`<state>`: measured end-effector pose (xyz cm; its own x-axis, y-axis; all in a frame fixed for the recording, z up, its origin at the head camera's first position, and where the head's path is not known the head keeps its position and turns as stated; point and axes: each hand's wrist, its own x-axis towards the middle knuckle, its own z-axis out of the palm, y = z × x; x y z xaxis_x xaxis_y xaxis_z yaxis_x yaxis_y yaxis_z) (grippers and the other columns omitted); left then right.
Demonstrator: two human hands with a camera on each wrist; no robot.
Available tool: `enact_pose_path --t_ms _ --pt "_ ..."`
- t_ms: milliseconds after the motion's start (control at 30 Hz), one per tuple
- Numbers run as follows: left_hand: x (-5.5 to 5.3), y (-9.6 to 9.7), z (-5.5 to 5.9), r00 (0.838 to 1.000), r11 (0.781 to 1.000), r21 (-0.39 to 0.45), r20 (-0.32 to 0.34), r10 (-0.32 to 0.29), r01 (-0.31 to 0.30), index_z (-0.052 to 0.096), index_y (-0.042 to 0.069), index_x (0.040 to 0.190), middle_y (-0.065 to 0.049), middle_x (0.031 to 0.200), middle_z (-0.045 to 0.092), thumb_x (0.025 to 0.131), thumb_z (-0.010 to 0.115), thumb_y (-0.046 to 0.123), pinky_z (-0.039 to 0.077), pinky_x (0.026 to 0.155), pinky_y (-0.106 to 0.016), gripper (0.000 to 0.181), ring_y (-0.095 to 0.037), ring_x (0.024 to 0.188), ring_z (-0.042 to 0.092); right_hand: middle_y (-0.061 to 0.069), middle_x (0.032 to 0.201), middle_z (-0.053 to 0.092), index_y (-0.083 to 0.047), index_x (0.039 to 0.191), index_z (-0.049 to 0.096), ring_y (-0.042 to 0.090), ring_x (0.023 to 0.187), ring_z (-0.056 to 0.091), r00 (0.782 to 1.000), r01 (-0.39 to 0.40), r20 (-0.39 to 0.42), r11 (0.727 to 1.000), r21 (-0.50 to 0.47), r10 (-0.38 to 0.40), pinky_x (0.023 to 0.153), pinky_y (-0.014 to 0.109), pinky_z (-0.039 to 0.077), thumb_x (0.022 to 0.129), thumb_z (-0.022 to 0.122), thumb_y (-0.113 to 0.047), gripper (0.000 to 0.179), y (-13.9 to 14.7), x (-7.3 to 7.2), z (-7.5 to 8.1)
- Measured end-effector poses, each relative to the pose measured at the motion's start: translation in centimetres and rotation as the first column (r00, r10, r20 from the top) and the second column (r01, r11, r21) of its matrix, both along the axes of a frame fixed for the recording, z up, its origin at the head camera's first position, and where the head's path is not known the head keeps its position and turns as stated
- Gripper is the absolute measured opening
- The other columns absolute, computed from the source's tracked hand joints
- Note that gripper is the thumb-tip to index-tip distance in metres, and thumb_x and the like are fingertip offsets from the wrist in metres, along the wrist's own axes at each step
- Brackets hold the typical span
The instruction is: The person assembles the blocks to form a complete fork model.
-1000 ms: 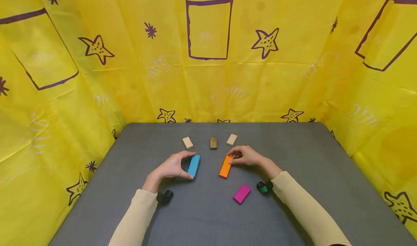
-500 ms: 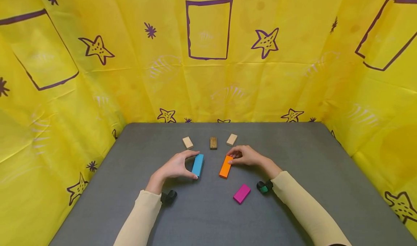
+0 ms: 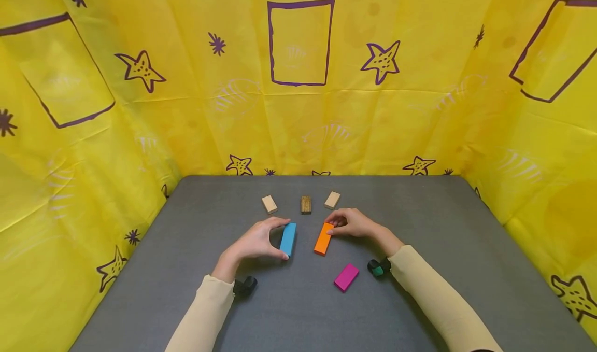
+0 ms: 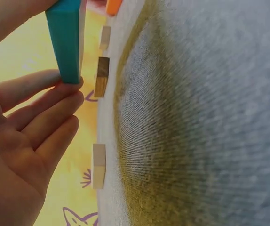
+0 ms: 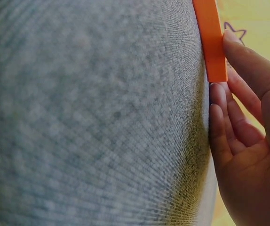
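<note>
My left hand (image 3: 254, 242) pinches a blue block (image 3: 288, 239) lengthwise, thumb at the near end and fingers at the far end. In the left wrist view, that block (image 4: 65, 42) is held off the grey cloth, with some fingers spread beneath its end. To its right, my right hand (image 3: 353, 223) holds an orange block (image 3: 323, 240) by the far end. The right wrist view has the thumb against one face of the orange block (image 5: 210, 40), other fingers by its end, close to the cloth. A gap separates the two blocks.
A magenta block (image 3: 346, 278) lies nearer, below the right hand. Along the back sit a pale wooden block (image 3: 269, 204), a dark brown one (image 3: 305, 205) and another pale wooden block (image 3: 332, 200). Yellow patterned fabric (image 3: 298, 118) stands behind the grey table (image 3: 224, 194).
The left hand has carried the blue block to the right, closer to the orange block. The right hand, orange block and magenta block stay where they were.
</note>
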<state>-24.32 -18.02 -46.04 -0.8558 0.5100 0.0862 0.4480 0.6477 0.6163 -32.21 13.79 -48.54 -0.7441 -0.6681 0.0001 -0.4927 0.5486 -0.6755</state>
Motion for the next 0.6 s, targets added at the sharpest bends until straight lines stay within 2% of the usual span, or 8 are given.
enact_pose_path --t_ms 333,600 --pt "0.8 0.7 0.4 1.0 0.999 -0.037 0.025 0.016 -0.015 0.049 0.013 0.139 -0.003 0.136 0.053 0.063 0.086 0.042 0.04 0.105 -0.046 0.089 -0.024 0.123 0.05 -0.005 0.106 0.066 -0.019 0.111 0.068 0.008 0.092 0.059 1.0 0.009 0.0 1.0 0.001 -0.009 0.084 0.024 0.051 0.083 0.071 -0.04 0.035 0.0 0.0 -0.1" --pt "1.3 1.1 0.5 0.999 0.998 -0.069 0.035 -0.012 0.014 0.05 0.013 0.138 -0.003 0.135 0.054 0.064 0.085 0.045 0.042 0.104 -0.044 0.088 -0.021 0.121 0.052 -0.004 0.106 0.066 -0.019 0.112 0.068 0.009 0.092 0.059 1.0 0.009 0.006 1.0 0.005 -0.009 0.085 0.025 0.051 0.084 0.07 -0.04 0.035 0.0 0.0 0.0"
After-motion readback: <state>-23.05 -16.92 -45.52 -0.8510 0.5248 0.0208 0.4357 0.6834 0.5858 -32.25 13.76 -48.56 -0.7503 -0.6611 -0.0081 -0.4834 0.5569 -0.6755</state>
